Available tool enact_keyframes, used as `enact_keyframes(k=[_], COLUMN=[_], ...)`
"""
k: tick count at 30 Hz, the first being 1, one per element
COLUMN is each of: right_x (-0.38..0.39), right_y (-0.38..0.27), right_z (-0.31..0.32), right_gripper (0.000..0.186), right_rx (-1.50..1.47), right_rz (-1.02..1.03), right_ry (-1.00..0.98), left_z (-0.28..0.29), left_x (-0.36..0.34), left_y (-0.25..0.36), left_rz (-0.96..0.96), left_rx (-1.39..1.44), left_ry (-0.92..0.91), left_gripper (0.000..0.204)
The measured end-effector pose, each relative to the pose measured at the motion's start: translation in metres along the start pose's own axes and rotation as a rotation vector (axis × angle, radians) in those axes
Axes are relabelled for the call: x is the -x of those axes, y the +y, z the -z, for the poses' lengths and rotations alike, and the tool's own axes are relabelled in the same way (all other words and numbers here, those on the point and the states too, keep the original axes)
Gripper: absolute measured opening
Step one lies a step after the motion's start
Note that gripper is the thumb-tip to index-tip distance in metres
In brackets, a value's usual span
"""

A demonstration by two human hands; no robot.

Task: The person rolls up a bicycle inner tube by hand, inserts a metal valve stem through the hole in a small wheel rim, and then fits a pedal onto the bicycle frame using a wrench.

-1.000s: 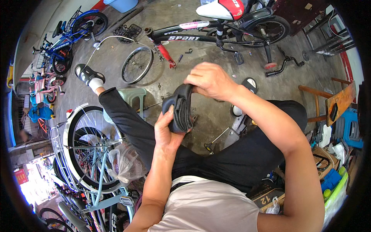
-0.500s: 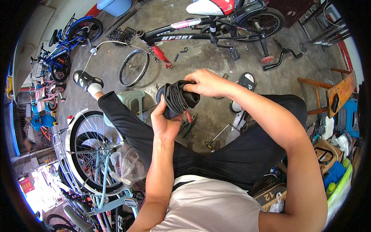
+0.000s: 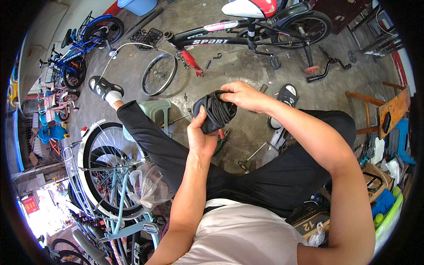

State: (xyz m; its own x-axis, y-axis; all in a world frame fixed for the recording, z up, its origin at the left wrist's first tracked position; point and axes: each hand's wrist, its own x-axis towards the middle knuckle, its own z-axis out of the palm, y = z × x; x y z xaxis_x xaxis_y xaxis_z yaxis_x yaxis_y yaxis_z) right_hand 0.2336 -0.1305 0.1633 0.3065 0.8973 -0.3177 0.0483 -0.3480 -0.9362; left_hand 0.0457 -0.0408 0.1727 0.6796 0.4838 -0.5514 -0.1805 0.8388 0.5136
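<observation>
A crumpled, folded bundle of black rubber, looking like an inner tube [image 3: 214,112], is held up over the floor between my legs. My left hand [image 3: 201,132] wraps round it from below, thumb along its near side. My right hand [image 3: 238,95] pinches its upper right edge. Pliers [image 3: 221,145] with red handles lie beneath the bundle, partly hidden by it. A tool with a long metal bar [image 3: 254,154] rests between my knees, and a pale green plastic stool [image 3: 157,108] stands by my left leg.
A black bike frame [image 3: 212,42] with red fork lies ahead, near a bare wheel [image 3: 159,73]. Several bikes [image 3: 68,62] line the left, with a light-blue one [image 3: 117,190] beside me. A wooden stool [image 3: 388,110] and clutter [image 3: 382,203] are at the right.
My right hand has come lower, from above the bundle to its upper right edge. The folds now face more upward, and the bundle has shifted slightly right with both hands.
</observation>
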Motion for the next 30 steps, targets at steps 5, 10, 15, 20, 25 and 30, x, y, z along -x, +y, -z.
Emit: enact_keyframes(k=[5, 10, 15, 20, 25, 30], right_x=[-0.009, -0.007, 0.008, 0.022, 0.029, 0.028], right_y=[0.015, 0.015, -0.015, -0.019, -0.031, -0.020], right_z=[0.000, 0.002, 0.000, -0.021, -0.049, -0.048], right_gripper=[0.028, 0.034, 0.067, 0.095, 0.056, 0.054], right_rx=[-0.148, -0.221, -0.333, -0.080, 0.016, -0.034], right_rz=[0.012, -0.018, -0.025, 0.131, 0.292, 0.290], right_ry=[0.001, -0.016, -0.137, -0.028, 0.171, 0.132], left_z=[-0.002, -0.007, 0.012, 0.007, 0.018, 0.021], left_x=[0.001, 0.005, 0.002, 0.010, 0.004, -0.003], left_y=[-0.006, -0.005, 0.008, 0.020, 0.014, 0.001], left_rz=[0.002, 0.070, 0.006, -0.069, -0.242, -0.281], left_rx=[0.001, 0.194, 0.146, 0.119, -0.047, -0.052], left_ry=[0.032, -0.086, -0.145, -0.109, -0.092, -0.136], left_gripper=[0.039, 0.048, 0.051, 0.053, 0.047, 0.045])
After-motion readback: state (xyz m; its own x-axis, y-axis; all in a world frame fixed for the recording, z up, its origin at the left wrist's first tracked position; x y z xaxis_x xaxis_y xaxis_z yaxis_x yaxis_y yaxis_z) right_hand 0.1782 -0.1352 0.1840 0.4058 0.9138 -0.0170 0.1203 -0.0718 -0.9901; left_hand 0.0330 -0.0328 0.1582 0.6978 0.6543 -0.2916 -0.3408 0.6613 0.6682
